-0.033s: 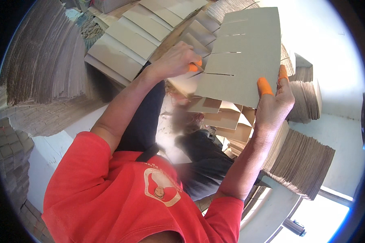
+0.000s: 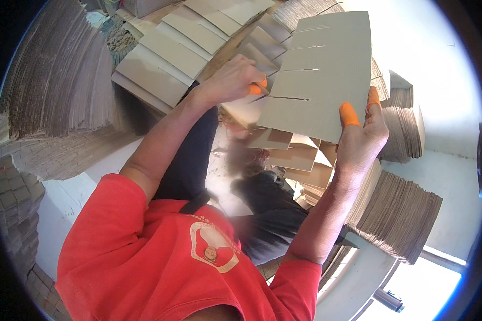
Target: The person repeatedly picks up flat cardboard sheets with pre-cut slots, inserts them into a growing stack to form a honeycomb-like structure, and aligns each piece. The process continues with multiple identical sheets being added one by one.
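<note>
A slotted cardboard divider sheet (image 2: 326,75) is held up at the right, tilted, its several slits opening toward my left hand. My right hand (image 2: 363,131) grips its near right corner, with orange finger covers on the thumb and a finger. At the sheet's slit side my left hand (image 2: 233,80) is closed, orange covers on its fingertips, around a cardboard divider strip (image 2: 246,111); its fingers partly hide the hold. Other upright strips (image 2: 260,43) stand beyond that hand. Below the sheet sits a grid of crossed cardboard dividers (image 2: 294,158).
Overlapping slotted sheets (image 2: 166,72) lie at the far left. A tall cardboard stack (image 2: 53,75) rises on the left. More stacks (image 2: 399,216) stand at the right beside a pale wall (image 2: 450,182). My dark-trousered legs (image 2: 268,224) are beneath my arms.
The far edge of the held sheet has dipped very slightly. Both hands keep their places.
</note>
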### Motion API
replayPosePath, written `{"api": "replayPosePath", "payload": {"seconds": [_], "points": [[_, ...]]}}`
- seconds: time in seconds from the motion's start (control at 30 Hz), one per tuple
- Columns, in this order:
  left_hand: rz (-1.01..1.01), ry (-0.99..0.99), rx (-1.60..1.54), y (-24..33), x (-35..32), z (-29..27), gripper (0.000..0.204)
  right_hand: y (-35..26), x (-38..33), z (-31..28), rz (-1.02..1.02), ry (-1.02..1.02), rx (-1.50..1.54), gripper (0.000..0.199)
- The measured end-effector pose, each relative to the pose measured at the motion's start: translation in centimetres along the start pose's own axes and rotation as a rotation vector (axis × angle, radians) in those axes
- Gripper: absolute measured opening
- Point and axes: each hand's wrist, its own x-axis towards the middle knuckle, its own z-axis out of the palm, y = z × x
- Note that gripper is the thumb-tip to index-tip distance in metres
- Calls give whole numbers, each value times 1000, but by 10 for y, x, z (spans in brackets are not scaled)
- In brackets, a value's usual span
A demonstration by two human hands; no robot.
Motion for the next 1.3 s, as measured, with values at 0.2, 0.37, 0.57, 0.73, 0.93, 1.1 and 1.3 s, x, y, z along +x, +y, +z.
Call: {"api": "replayPosePath", "payload": {"seconds": [0.2, 0.37, 0.57, 0.73, 0.93, 1.1, 1.3], "points": [[159, 219, -24, -4, 1, 9, 7, -2, -6, 12, -4, 37, 71, 50], [153, 223, -39, -5, 1, 10, 7, 1, -6, 16, -125, 95, -62, 50], [56, 58, -47, -4, 2, 5, 11, -15, -15, 18, 1, 48, -50, 52], [120, 155, -98, -5, 1, 6, 9, -16, -21, 21, -82, 85, -22, 42], [120, 140, -81, -7, 3, 6, 11, -20, -12, 25, -90, 29, -70, 32], [88, 159, -81, -3, 1, 7, 9, -29, -18, 28, 1, 13, -18, 49], [80, 61, -86, -6, 3, 6, 9, -21, -14, 46, 52, -142, 9, 56]]}}
